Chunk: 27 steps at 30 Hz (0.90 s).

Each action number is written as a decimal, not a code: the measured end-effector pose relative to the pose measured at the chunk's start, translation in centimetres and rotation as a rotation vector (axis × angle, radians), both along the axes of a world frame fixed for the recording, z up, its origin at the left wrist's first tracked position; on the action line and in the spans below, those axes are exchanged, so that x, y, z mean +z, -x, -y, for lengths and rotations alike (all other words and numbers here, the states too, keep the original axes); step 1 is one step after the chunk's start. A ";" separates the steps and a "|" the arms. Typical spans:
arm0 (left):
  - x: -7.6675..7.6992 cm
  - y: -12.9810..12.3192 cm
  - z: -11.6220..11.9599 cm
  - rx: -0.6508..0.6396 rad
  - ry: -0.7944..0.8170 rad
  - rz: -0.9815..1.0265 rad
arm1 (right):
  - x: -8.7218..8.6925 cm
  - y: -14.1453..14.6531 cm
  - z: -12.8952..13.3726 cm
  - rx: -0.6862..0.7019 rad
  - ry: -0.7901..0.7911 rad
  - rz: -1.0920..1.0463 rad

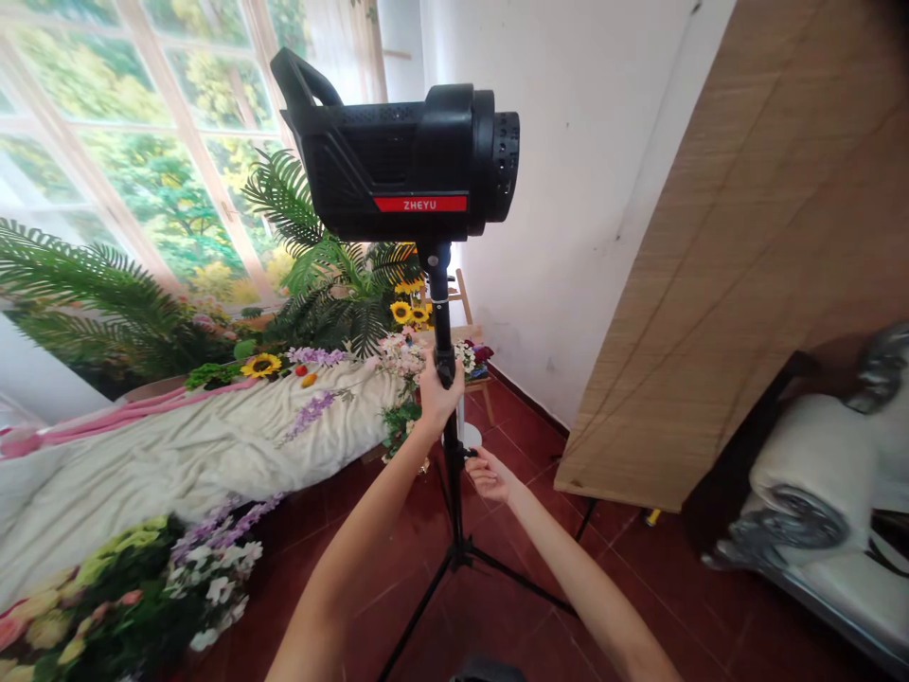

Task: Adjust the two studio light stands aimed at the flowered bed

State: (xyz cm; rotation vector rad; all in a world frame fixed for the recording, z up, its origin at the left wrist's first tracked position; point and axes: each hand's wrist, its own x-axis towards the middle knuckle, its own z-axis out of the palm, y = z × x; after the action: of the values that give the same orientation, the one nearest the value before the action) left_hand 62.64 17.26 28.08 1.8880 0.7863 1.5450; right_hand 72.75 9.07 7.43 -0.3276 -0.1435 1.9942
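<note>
A black studio light (398, 166) with a red ZHEYU label sits on top of a black light stand (455, 507). My left hand (440, 390) is wrapped around the stand's pole, at an upper collar below the lamp. Lower down, my right hand (490, 474) pinches a small black locking knob (469, 454) on the pole's right side. The stand's legs spread out over the floor below my hands. The lamp's front end points to the right.
To the left, a cream-draped surface (347, 407) carries flowers, with palm leaves behind it. A flower arrangement (120, 597) stands at lower left. A woven blind panel (674, 284) leans at right, near an ornate white seat (810, 464). Red tiles (525, 625) cover the floor.
</note>
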 end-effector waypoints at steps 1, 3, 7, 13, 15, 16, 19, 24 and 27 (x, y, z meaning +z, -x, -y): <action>0.0 0.0 0.0 -0.002 -0.001 0.002 | 0.0 -0.1 -0.1 -0.009 -0.028 0.096; -0.1 -0.1 -0.1 -0.002 -0.004 0.008 | 0.1 -0.2 -0.2 -0.013 -0.095 0.337; -0.2 0.0 -0.3 -0.002 -0.008 -0.001 | 1.1 -0.7 -0.2 -0.047 -0.288 1.066; -0.5 -0.2 -0.6 0.005 -0.015 -0.017 | 3.7 -2.4 0.2 -0.296 -0.634 2.037; -0.5 -0.3 -0.6 0.004 -0.016 -0.015 | 4.2 -2.6 0.2 -0.275 -0.572 2.089; -0.5 -0.4 -0.6 0.004 -0.017 -0.015 | 4.3 -2.6 0.1 -0.217 -0.487 2.052; -0.4 -0.3 -0.6 0.000 -0.020 -0.020 | 4.4 -2.2 -0.3 0.086 -0.129 1.685; -0.4 -0.3 -0.7 0.001 0.000 -0.014 | 3.5 -1.2 -0.7 0.160 0.077 1.121; -0.4 -0.3 -0.7 -0.003 0.002 -0.007 | 2.8 -1.2 -0.7 0.081 0.010 1.207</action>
State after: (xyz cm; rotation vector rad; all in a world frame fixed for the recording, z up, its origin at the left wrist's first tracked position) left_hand 62.99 17.94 27.69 1.8929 0.7871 1.5363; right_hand 73.94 9.80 10.27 -1.5068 -0.9015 1.6157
